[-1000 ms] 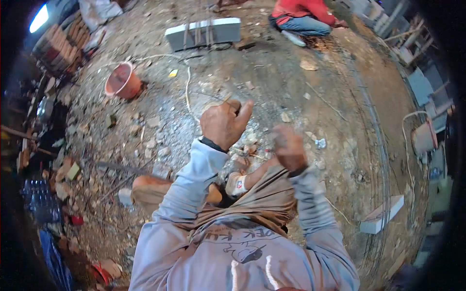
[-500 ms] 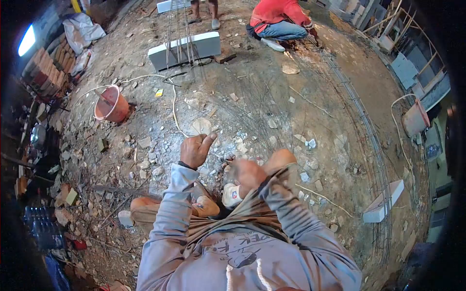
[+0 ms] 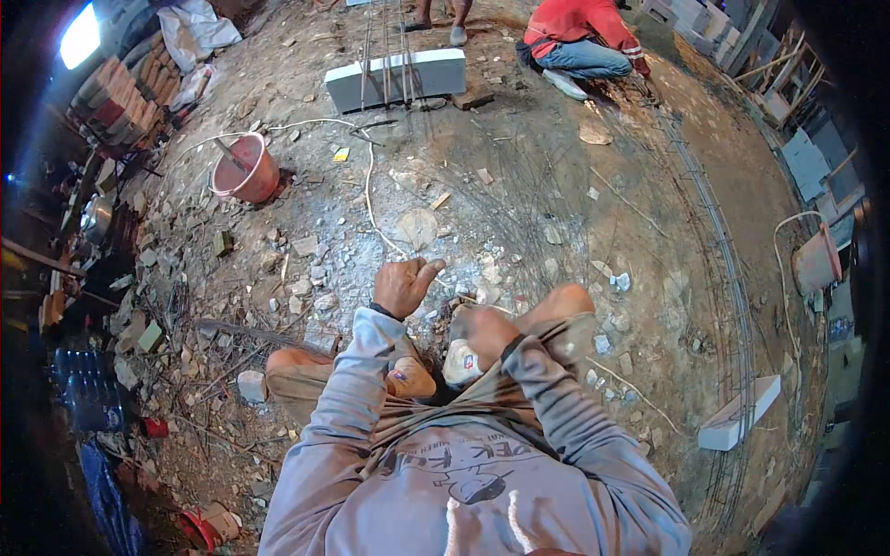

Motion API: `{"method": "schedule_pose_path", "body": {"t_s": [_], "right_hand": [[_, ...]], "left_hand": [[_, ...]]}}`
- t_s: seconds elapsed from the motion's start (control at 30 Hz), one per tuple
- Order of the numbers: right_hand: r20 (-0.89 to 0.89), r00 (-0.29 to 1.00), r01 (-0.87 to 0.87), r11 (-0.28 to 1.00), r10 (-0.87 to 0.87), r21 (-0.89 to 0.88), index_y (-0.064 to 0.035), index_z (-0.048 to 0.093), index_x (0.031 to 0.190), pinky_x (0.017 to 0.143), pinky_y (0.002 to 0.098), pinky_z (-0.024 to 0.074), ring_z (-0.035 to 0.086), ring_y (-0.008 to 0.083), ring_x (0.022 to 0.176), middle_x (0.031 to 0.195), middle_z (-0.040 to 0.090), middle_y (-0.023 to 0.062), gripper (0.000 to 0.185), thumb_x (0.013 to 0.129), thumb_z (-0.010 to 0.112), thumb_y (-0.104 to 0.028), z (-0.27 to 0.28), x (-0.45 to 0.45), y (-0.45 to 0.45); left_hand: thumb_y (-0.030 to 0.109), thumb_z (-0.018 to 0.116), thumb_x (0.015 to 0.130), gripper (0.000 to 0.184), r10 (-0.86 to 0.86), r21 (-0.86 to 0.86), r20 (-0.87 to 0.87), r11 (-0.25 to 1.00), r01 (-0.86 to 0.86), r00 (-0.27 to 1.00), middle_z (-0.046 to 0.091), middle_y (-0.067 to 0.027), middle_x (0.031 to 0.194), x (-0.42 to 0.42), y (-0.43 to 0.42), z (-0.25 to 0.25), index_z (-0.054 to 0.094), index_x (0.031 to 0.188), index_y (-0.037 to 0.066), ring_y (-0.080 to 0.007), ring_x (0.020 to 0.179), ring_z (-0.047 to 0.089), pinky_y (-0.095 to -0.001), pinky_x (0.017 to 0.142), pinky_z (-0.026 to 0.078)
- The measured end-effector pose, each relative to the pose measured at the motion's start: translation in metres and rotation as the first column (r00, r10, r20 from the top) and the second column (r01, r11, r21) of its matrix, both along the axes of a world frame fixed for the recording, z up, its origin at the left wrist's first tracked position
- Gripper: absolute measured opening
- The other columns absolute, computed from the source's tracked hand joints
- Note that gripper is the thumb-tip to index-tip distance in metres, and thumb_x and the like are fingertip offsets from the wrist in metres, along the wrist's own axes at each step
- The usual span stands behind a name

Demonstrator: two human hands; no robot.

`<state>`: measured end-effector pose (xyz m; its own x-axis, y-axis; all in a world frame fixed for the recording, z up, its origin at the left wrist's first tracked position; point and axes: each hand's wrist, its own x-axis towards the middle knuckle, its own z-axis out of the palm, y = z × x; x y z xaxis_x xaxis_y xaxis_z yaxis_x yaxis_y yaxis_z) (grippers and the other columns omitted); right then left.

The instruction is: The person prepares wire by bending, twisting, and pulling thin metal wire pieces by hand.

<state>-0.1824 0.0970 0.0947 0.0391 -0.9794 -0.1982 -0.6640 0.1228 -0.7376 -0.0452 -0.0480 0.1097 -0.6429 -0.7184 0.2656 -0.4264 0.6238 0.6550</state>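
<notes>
My left hand is closed in a fist above the rubble, thumb pointing to the right; what lies inside its fingers is hidden. A pale cable runs down across the ground toward it. My right hand is curled closed in front of my right knee, its fingertips smeared by motion. Anything it grips is too blurred to make out. Below the hands are my feet in light shoes. A round flat disc lies on the ground just beyond the left hand.
A red bucket stands at the left, another bucket at the right. A pale block lies ahead behind upright rebar. A rebar cage stretches along the right, near a white block. A person in red crouches ahead.
The whole scene has shifted right and slightly up as the camera turned. Both hands keep nearly the same pose; the right hand is less blurred now.
</notes>
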Motion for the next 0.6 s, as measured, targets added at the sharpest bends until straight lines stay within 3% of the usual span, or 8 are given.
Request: {"method": "schedule_pose_path", "body": {"t_s": [0.13,0.2,0.27,0.33,0.4,0.47,0.57,0.6], "right_hand": [[0.539,0.837,-0.177,0.979,0.095,0.102,-0.0049,0.053,0.086,0.045,0.0291,0.043,0.055,0.016,0.052,0.06,0.053,0.0058,0.024,0.09,0.047,-0.028,0.072,0.016,-0.001],[0.69,0.715,0.11,0.993,-0.111,0.045,-0.0061,0.054,0.084,0.042,0.0214,0.0382,0.05,0.0056,0.052,0.057,0.048,-0.0002,0.028,0.093,0.042,-0.031,0.098,0.007,-0.004],[0.659,0.703,0.323,0.945,-0.269,0.042,-0.0051,0.053,0.083,0.044,0.0301,0.0412,0.053,0.0169,0.049,0.056,0.05,0.0046,0.023,0.09,0.045,-0.026,0.067,0.001,-0.019],[-0.074,0.882,0.364,0.772,-0.466,-0.521,-0.0036,0.052,0.082,0.05,0.0399,0.0434,0.054,0.0312,0.053,0.061,0.054,0.0116,0.017,0.086,0.048,-0.02,0.019,-0.013,-0.035],[-0.198,0.884,0.382,0.898,-0.424,-0.218,-0.0025,0.051,0.08,0.058,0.0458,0.0439,0.054,0.0402,0.061,0.067,0.056,0.0166,0.013,0.081,0.049,-0.016,0.002,0.006,-0.023],[0.002,0.971,-0.227,0.931,0.237,-0.285,-0.0023,0.052,0.08,0.055,0.0437,0.0441,0.055,0.0352,0.057,0.062,0.055,0.0131,0.019,0.084,0.05,-0.021,-0.011,0.023,-0.012],[0.425,0.887,-0.115,0.977,0.181,-0.177,-0.0014,0.052,0.083,0.055,0.041,0.0444,0.053,0.0302,0.053,0.057,0.052,0.0093,0.025,0.086,0.051,-0.026,0.085,0.035,-0.011],[0.631,0.774,-0.041,0.991,-0.047,0.124,-0.0011,0.053,0.086,0.057,0.0377,0.0449,0.051,0.0254,0.053,0.056,0.049,0.0067,0.029,0.087,0.051,-0.03,0.095,0.029,-0.012]], "left_hand": [[0.037,0.052,0.086,0.046,-0.068,0.06,0.015,0.996,0.067,0.998,0.048,-0.0177,0.05,0.006,-0.003,-0.022,0.055,0.061,-0.001,-0.0327,0.044,0.047,-0.0404,0.045,0.035],[0.033,0.051,0.087,0.041,-0.042,0.025,-0.107,0.999,0.045,0.993,0.049,-0.017,0.052,0.008,-0.002,-0.027,0.058,0.066,-0.001,-0.0313,0.046,0.049,-0.0388,0.045,0.036],[0.03,0.05,0.088,0.036,-0.024,0.031,-0.15,0.999,0.029,0.988,0.052,-0.0162,0.056,0.012,-0.004,-0.016,0.061,0.072,0.0,-0.0301,0.048,0.052,-0.0379,0.045,0.038],[0.03,0.05,0.088,0.036,0.121,0.099,-0.164,0.989,-0.106,0.979,0.053,-0.0173,0.056,0.017,-0.009,-0.006,0.062,0.074,-0.001,-0.0294,0.049,0.053,-0.0373,0.046,0.039],[0.035,0.051,0.087,0.042,0.126,0.056,-0.153,0.991,-0.118,0.98,0.051,-0.0187,0.054,0.017,-0.012,-0.003,0.06,0.069,-0.003,-0.0294,0.047,0.052,-0.038,0.046,0.038],[0.04,0.048,0.087,0.049,0.123,0.078,-0.056,0.99,-0.118,0.991,0.052,-0.0216,0.055,0.019,-0.008,0.008,0.056,0.063,-0.001,-0.0383,0.053,0.053,-0.0436,0.049,0.038],[0.039,0.049,0.087,0.047,0.118,0.151,-0.125,0.984,-0.098,0.985,0.051,-0.0218,0.055,0.02,-0.009,-0.023,0.057,0.063,-0.001,-0.0377,0.052,0.052,-0.0439,0.048,0.037],[0.038,0.05,0.087,0.046,0.112,0.179,-0.152,0.98,-0.084,0.982,0.05,-0.0217,0.055,0.02,-0.006,-0.03,0.056,0.063,-0.001,-0.0375,0.052,0.052,-0.0438,0.048,0.036]]}}
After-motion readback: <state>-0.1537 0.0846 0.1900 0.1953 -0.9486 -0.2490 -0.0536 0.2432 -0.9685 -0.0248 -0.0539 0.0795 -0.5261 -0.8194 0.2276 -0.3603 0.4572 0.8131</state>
